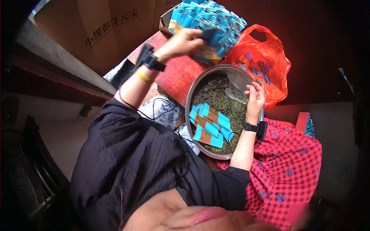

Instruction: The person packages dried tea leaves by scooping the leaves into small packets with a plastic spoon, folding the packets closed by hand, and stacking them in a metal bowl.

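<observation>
Brown cardboard (104, 30) with printed lettering stands behind a red tabletop (183, 77), where an open carton (165, 22) is crowded with upright blue packets (217, 17). The left hand (185, 41) grips a dark blue packet (212, 35) at the carton's near side (motion blur hides whether it is touching the rest). The right hand (255, 101) is over the right part of a metal bowl (236, 72), its fingers loosely curled and apparently holding nothing.

The work looks well under way: the carton is densely filled, while a small fanned group of blue-and-brown packets (210, 125) lies in the bowl, seemingly left to deal with. I cannot tell which packets are filled or sealed. Beneath that group, dried leaves (216, 92) cover much of the bowl, with a translucent scoop (235, 95) among them. Just beside it, a red plastic bag (277, 82) holds slim, dark-toned pieces (261, 71).
</observation>
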A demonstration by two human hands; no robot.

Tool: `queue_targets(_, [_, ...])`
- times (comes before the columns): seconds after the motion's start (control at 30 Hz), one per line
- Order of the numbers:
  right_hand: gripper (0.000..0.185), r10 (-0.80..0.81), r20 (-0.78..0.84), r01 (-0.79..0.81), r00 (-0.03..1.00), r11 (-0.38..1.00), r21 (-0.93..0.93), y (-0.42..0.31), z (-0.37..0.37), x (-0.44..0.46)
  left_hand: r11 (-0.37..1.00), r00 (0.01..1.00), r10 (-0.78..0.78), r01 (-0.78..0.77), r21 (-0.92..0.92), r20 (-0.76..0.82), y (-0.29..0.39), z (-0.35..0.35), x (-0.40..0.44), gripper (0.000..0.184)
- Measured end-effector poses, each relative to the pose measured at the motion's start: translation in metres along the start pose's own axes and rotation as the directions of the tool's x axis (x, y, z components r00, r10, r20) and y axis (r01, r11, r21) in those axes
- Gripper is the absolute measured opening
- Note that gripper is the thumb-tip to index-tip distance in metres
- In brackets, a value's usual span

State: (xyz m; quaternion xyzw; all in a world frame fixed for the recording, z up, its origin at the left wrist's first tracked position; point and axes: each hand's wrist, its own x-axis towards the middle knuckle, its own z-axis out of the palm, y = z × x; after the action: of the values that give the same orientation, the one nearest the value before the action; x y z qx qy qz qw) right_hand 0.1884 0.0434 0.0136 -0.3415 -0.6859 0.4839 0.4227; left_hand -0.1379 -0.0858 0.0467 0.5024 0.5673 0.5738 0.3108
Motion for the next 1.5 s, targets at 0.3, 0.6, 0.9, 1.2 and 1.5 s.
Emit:
queue_targets(0.3, [0.022, 0.057, 0.047, -0.058, 0.997, 0.998, 0.018, -0.014, 0.003, 0.012, 0.927, 0.997, 0.020, 0.009, 0.376, -0.074, -0.038, -0.002, 0.034, 0.023])
queue_targets(0.6, [0.020, 0.079, 0.041, -0.081, 0.996, 0.996, 0.034, -0.014, 0.000, 0.008, 0.942, 0.957, 0.160, -0.074, 0.328, -0.243, -0.077, 0.030, 0.079, 0.020])
queue_targets(0.9, [0.021, 0.102, 0.143, -0.101, 0.985, 0.995, -0.013, -0.004, 0.002, 0.013, 0.722, 0.997, -0.080, 0.056, 0.690, 0.004, -0.088, 0.025, 0.056, 0.021])
queue_targets(1.2, [0.027, 0.174, 0.272, 0.023, 0.946, 0.803, -0.595, 0.046, -0.017, 0.020, 0.817, 0.951, 0.252, -0.307, 0.487, 0.177, 0.050, 0.070, 0.005, 0.021])
queue_targets(1.5, [0.028, 0.304, 0.320, 0.006, 0.897, 0.718, -0.696, 0.056, -0.013, 0.016, 0.631, 0.479, -0.122, -0.639, 0.440, 0.869, 0.015, 0.174, -0.057, 0.033])
